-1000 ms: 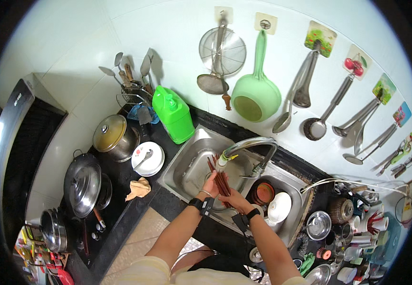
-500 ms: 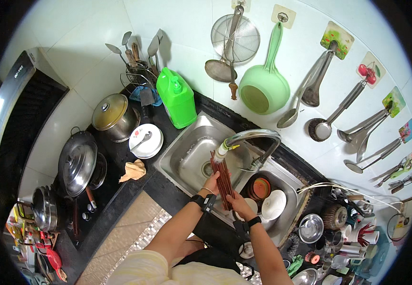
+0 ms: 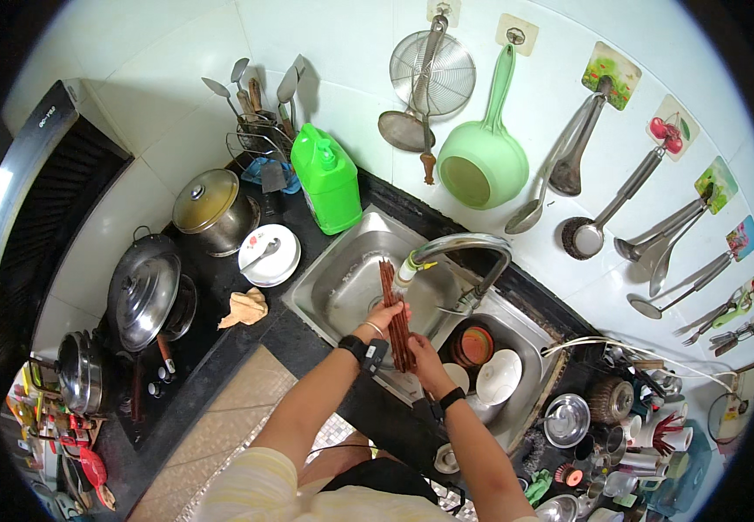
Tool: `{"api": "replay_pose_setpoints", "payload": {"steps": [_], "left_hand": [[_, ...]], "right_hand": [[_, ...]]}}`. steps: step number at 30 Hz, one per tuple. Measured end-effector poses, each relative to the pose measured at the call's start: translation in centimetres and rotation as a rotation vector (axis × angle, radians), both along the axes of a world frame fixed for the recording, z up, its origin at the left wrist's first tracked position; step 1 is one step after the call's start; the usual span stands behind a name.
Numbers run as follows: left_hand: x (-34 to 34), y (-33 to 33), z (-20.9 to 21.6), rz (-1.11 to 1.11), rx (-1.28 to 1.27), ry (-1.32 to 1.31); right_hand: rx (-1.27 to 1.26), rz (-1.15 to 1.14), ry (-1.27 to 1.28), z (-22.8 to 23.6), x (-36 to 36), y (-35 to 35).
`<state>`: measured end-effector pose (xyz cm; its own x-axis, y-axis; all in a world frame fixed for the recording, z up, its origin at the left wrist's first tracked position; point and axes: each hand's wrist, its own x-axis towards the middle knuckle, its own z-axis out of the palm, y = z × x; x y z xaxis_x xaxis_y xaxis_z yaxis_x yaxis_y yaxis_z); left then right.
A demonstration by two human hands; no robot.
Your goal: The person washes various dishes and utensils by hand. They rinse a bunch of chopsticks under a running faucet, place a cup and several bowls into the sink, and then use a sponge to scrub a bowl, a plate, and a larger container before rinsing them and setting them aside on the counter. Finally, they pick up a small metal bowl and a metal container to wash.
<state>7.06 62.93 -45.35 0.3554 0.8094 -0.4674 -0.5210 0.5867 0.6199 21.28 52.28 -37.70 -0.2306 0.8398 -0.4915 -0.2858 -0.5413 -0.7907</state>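
Observation:
A bundle of reddish-brown chopsticks (image 3: pixel 399 337) is held over the left basin of the steel sink (image 3: pixel 320 287), just beside the spout of the curved faucet (image 3: pixel 472 247). My left hand (image 3: pixel 381 321) is closed round the middle of the bundle. Lower down, my right hand (image 3: pixel 429 361) grips it near its bottom end. The upper tips lean slightly left, close to the spout. Whether water is running is hard to make out.
In the right basin sit a white bowl (image 3: pixel 499 376) and stacked reddish bowls (image 3: pixel 474 346). A green jug (image 3: pixel 325 178) and white plates (image 3: pixel 270 255) stand left of the sink. Lidded pots (image 3: pixel 207 202) line the far left. Utensils hang on the wall; dishes crowd the right counter.
Both hands and the chopsticks have shifted slightly up and to the left. The bundle now stands steeper than before. Each hand keeps hold of it.

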Motion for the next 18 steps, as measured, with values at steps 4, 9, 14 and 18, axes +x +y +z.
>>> {"api": "replay_pose_setpoints", "payload": {"steps": [4,9,14,18], "left_hand": [[-0.1,2.2,3.8,0.184,-0.049,0.068],[-0.4,3.6,4.6,0.459,0.128,-0.049],[-1.7,4.4,5.0,0.477,0.186,-0.052],[-2.4,6.2,5.5,0.563,0.247,0.002]], "right_hand": [[-0.273,-0.114,0.591,-2.9,0.4,1.4],[-0.226,-0.307,0.674,-4.7,-0.2,3.7],[-0.21,-0.34,0.636,-4.0,0.7,3.6],[-0.239,-0.23,0.449,-2.5,1.0,2.9]]}}
